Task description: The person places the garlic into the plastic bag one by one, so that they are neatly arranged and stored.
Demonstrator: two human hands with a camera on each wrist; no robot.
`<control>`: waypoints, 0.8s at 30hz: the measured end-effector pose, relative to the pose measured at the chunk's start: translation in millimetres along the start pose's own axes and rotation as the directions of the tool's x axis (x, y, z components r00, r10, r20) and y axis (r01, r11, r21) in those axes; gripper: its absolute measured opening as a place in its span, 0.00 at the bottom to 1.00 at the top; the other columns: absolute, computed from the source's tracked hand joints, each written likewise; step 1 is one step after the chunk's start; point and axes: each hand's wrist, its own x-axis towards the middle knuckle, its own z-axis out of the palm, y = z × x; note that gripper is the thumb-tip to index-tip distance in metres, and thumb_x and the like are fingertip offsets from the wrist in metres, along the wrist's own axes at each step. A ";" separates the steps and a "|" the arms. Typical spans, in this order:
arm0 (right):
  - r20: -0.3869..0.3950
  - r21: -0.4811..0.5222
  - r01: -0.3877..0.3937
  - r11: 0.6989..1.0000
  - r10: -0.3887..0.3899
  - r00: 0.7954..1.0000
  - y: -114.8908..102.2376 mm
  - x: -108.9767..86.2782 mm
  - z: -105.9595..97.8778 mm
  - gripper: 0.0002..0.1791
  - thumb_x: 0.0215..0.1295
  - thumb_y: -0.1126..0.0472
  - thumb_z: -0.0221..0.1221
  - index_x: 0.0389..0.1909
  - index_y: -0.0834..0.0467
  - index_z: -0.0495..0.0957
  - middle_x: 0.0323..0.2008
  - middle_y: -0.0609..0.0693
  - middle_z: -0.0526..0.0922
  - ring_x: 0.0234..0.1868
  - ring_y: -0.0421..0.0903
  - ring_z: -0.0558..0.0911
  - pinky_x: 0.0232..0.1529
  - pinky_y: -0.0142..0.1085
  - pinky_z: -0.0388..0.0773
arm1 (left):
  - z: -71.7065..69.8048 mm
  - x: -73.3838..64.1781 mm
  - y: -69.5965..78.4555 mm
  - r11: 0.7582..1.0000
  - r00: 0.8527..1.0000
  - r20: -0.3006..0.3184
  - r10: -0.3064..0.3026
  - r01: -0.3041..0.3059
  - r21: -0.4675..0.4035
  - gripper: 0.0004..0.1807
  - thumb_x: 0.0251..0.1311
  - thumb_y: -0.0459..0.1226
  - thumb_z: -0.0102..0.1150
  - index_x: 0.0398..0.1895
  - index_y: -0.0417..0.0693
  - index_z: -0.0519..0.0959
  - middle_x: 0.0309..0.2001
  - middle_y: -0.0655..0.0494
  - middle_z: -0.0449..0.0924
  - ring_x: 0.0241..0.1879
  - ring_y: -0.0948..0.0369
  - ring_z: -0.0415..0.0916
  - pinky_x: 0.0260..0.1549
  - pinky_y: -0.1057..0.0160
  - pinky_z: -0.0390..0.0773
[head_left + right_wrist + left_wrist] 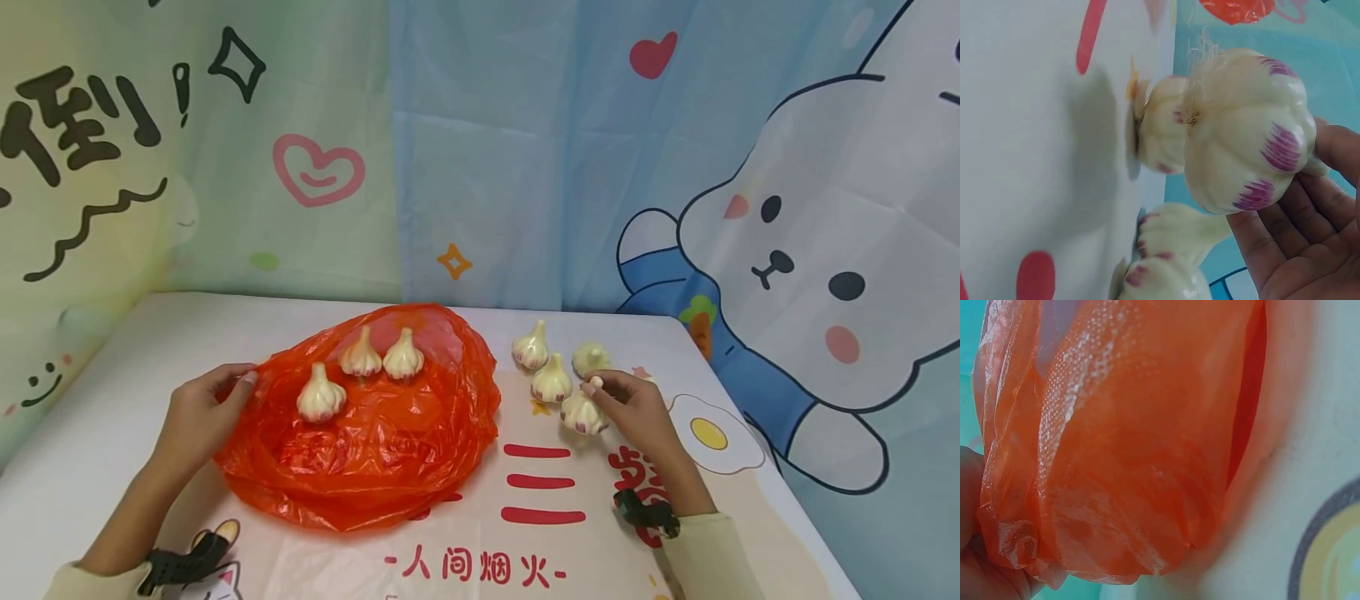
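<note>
My left hand [197, 418] grips the left rim of a red plastic bag [360, 492], which lies spread open on the table. Inside the bag are three garlic bulbs, one [321, 398] nearer the front and two, a left one [361, 357] and a right one [403, 358], farther back. By its stem, my right hand [637, 408] pinches a garlic bulb [1247, 134], held up off the table with its roots facing the right wrist camera. Three more bulbs stand close by: one at the back [531, 348], one in the middle [552, 382] and one [590, 358] behind my fingers.
A printed mat [465, 537] with red lettering covers much of the white table [60, 500]. Behind it hangs a cartoon curtain [480, 167]. A dark strap [187, 562] circles the left wrist, and another [647, 512] the right.
</note>
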 end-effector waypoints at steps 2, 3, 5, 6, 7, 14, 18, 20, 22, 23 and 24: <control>0.001 0.012 0.011 1.000 -0.011 1.000 -3.1 0.1 1.3 0.26 0.67 0.48 0.61 0.55 0.63 0.78 0.50 0.57 0.82 0.49 0.53 0.80 0.44 0.23 0.76 | 0.5 0.4 -0.8 1.000 1.000 0.002 0.000 0.000 -0.003 0.20 0.72 0.41 0.49 0.54 0.32 0.76 0.50 0.33 0.78 0.45 0.40 0.77 0.42 0.44 0.78; 0.001 0.016 0.011 1.000 -0.011 1.000 -4.3 0.2 2.1 0.26 0.67 0.48 0.61 0.56 0.63 0.78 0.50 0.57 0.82 0.50 0.52 0.80 0.44 0.23 0.76 | 0.5 0.5 -1.0 1.000 1.000 0.002 -0.001 0.001 -0.003 0.20 0.72 0.41 0.49 0.54 0.32 0.76 0.50 0.33 0.78 0.45 0.40 0.77 0.42 0.44 0.78; 0.001 0.016 0.016 1.000 -0.016 1.000 -6.6 0.4 2.9 0.25 0.67 0.48 0.60 0.56 0.63 0.78 0.51 0.57 0.82 0.50 0.52 0.80 0.45 0.23 0.76 | 0.4 0.7 -1.1 1.000 1.000 0.000 -0.003 0.003 -0.003 0.20 0.72 0.41 0.49 0.54 0.32 0.76 0.50 0.33 0.79 0.45 0.40 0.77 0.42 0.44 0.78; 0.001 0.015 0.018 1.000 -0.018 1.000 -7.7 0.6 3.3 0.25 0.67 0.48 0.60 0.56 0.62 0.79 0.51 0.56 0.82 0.50 0.52 0.80 0.45 0.23 0.76 | 0.4 0.8 -1.3 1.000 1.000 0.000 -0.004 0.004 -0.002 0.20 0.72 0.41 0.49 0.54 0.33 0.76 0.50 0.33 0.79 0.45 0.41 0.77 0.42 0.44 0.78; -0.001 0.009 0.021 1.000 -0.021 1.000 -8.8 1.0 3.9 0.25 0.67 0.47 0.60 0.56 0.61 0.79 0.51 0.56 0.82 0.50 0.52 0.81 0.46 0.23 0.76 | 0.2 0.8 -1.2 1.000 1.000 -0.002 -0.004 0.004 -0.001 0.20 0.72 0.41 0.49 0.54 0.33 0.76 0.49 0.33 0.79 0.45 0.41 0.77 0.42 0.44 0.78; -0.009 0.027 0.035 0.999 -0.035 0.999 -18.3 3.8 7.8 0.24 0.67 0.47 0.60 0.54 0.60 0.79 0.50 0.54 0.82 0.49 0.50 0.81 0.44 0.24 0.77 | 0.0 0.8 -1.9 1.000 1.000 -0.007 -0.003 0.003 0.002 0.20 0.72 0.42 0.49 0.54 0.33 0.76 0.50 0.33 0.79 0.46 0.40 0.77 0.42 0.43 0.77; -0.001 0.062 0.037 0.997 -0.037 0.999 -24.4 5.0 10.2 0.23 0.66 0.48 0.61 0.54 0.60 0.80 0.50 0.55 0.82 0.48 0.51 0.80 0.44 0.25 0.78 | -0.3 0.8 -1.9 1.000 1.000 -0.004 -0.004 0.004 0.002 0.20 0.72 0.42 0.49 0.54 0.33 0.76 0.50 0.34 0.79 0.46 0.41 0.77 0.43 0.44 0.77; 0.004 0.079 0.034 0.996 -0.034 0.999 -27.0 5.5 11.7 0.23 0.66 0.48 0.62 0.54 0.60 0.80 0.51 0.54 0.81 0.49 0.51 0.80 0.44 0.26 0.79 | -0.2 0.8 -2.1 1.000 1.000 0.000 -0.006 0.006 -0.001 0.20 0.72 0.42 0.49 0.54 0.33 0.76 0.50 0.34 0.79 0.46 0.40 0.77 0.43 0.44 0.77; 0.009 0.094 0.038 0.995 -0.039 0.999 -28.8 6.2 13.3 0.23 0.66 0.48 0.62 0.54 0.60 0.80 0.51 0.54 0.81 0.49 0.51 0.80 0.45 0.27 0.79 | -0.2 0.8 -2.1 1.000 1.000 0.004 -0.008 0.008 -0.003 0.21 0.72 0.42 0.49 0.55 0.33 0.76 0.50 0.33 0.78 0.47 0.40 0.77 0.43 0.44 0.77; 0.011 0.100 0.043 0.994 -0.044 0.999 -29.4 6.8 14.2 0.23 0.66 0.48 0.62 0.54 0.60 0.80 0.51 0.54 0.81 0.49 0.51 0.80 0.45 0.27 0.79 | -0.3 0.7 -2.0 1.000 1.000 0.003 -0.008 0.008 -0.003 0.20 0.72 0.42 0.49 0.55 0.33 0.76 0.50 0.34 0.78 0.47 0.40 0.77 0.43 0.44 0.77; 0.012 0.104 0.044 0.994 -0.046 0.999 -30.2 7.4 15.0 0.23 0.66 0.48 0.62 0.54 0.60 0.80 0.51 0.54 0.81 0.49 0.51 0.80 0.45 0.27 0.79 | -0.3 0.7 -1.9 1.000 1.000 0.002 -0.007 0.007 -0.002 0.20 0.72 0.42 0.49 0.55 0.33 0.76 0.50 0.34 0.78 0.46 0.40 0.77 0.43 0.44 0.77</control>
